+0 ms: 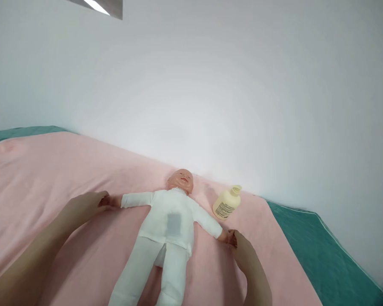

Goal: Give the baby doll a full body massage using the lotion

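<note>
A baby doll [166, 216] in a white top and white trousers lies on its back, its head toward the wall and its arms stretched out to both sides. On the left, my left hand [94, 201] is closed around the doll's small hand at the end of its sleeve. Across from it, my right hand [239, 245] grips the doll's other hand, lower and nearer to me. A grey square patch marks the front of the top. The doll's feet are cut off by the bottom edge of the view.
A pale yellow pump bottle [227, 204] stands just beyond the doll's arm on the right. Under everything lies a pink blanket [92, 170], with a green cover [325, 250] showing at both sides. A white wall [191, 85] rises close behind the doll's head.
</note>
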Available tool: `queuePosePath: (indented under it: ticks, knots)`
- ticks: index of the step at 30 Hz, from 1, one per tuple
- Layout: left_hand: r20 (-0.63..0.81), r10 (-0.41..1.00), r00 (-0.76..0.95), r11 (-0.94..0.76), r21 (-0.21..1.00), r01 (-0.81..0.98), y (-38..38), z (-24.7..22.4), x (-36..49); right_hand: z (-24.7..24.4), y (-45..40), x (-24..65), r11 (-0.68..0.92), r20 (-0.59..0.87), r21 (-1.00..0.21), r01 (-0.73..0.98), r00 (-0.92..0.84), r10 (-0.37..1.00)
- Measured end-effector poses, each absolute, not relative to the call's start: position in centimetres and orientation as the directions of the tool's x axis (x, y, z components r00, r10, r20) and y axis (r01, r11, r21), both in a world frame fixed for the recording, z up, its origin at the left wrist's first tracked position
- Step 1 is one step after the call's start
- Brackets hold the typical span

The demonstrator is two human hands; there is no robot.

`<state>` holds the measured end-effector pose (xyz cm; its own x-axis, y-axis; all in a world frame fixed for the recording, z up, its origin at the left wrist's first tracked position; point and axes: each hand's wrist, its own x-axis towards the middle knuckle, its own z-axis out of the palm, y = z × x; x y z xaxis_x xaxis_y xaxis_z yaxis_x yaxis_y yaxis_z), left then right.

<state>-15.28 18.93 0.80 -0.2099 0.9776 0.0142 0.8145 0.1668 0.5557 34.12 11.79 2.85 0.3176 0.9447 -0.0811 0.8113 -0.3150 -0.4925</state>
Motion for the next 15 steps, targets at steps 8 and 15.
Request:
queuePosePath:
  ticks: [8,15]
  knots:
    - [0.062,0.985,-0.160,0.102,0.541,0.835,17.8,2.8,-14.4,5.5,11.0,33.0,-0.195,-0.021,-0.615,0.764,0.231,0.973]
    - [0.232,0.953,-0.196,-0.127,0.890,0.439,16.5,4.9,-10.6,6.7,11.0,29.3,0.155,0.324,-0.862,0.483,0.289,0.901]
